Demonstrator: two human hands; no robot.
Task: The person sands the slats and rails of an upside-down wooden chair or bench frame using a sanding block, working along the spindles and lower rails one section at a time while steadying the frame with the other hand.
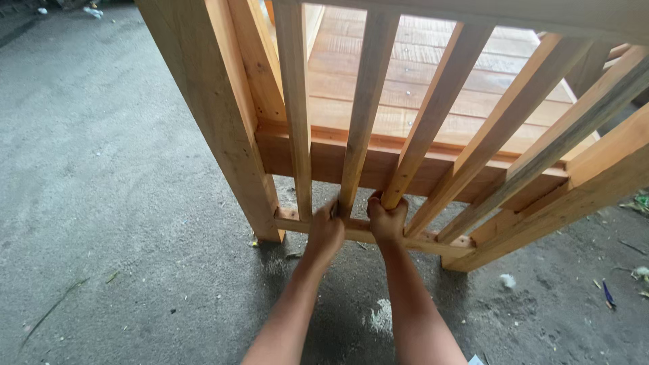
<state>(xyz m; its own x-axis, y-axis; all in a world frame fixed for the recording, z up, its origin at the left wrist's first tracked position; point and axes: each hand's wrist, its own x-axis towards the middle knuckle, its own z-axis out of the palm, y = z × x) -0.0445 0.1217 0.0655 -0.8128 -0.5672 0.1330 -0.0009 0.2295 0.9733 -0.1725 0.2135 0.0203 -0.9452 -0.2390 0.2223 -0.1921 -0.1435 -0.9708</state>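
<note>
The frame's top rail [514,13] and right side [608,169] run out of the picture. The left hand [326,230] covers the foot of one slat [365,101], so their contact is unclear. Both forearms [419,318] are cut off at the bottom edge, and the litter [639,274] is too small to tell.

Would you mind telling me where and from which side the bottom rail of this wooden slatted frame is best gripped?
Probably the bottom rail midway, in the gaps between slats, reaching from this open side. The left hand and right hand sit there; the post blocks the end.
</note>
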